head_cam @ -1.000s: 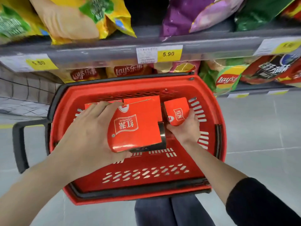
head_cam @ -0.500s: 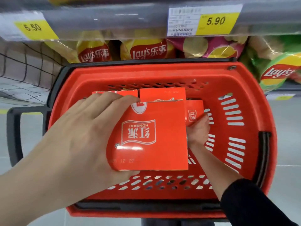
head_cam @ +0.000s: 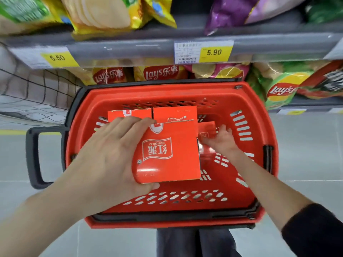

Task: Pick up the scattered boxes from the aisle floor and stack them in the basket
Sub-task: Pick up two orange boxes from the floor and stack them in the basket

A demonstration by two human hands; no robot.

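Looking down from your head camera, the red basket (head_cam: 259, 115) sits in front of you with its near rim above your dark trouser legs (head_cam: 194, 242) and its far rim up against the lowest shelf (head_cam: 130, 51) of crisp bags (head_cam: 161, 73). A grey handle (head_cam: 33, 158) juts out from its left side. Your left hand (head_cam: 115, 154) grips the large red box (head_cam: 167, 153) over the middle of the basket: the fingers curl over its far left corner and the thumb hooks under its near edge, so the printed face points up at you and hides much of the basket floor. Two more red boxes (head_cam: 175, 113) lie side by side against the far wall of the basket, partly covered by the large one and by your fingers. Your right hand (head_cam: 220, 141) is low inside the basket, just right of the large box, with its fingers against the small red box (head_cam: 206, 129). That part is blurred, and you cannot tell whether the hand pinches the small box or only touches it. A black sleeve (head_cam: 315, 232) covers your right forearm near the elbow; the left arm is bare. Yellow price labels (head_cam: 213, 52) reading 5.50 and 5.90 are fixed to the shelf edge, a wire mesh (head_cam: 27, 93) stands at the left, and grey floor tiles (head_cam: 306, 145) show on both sides.
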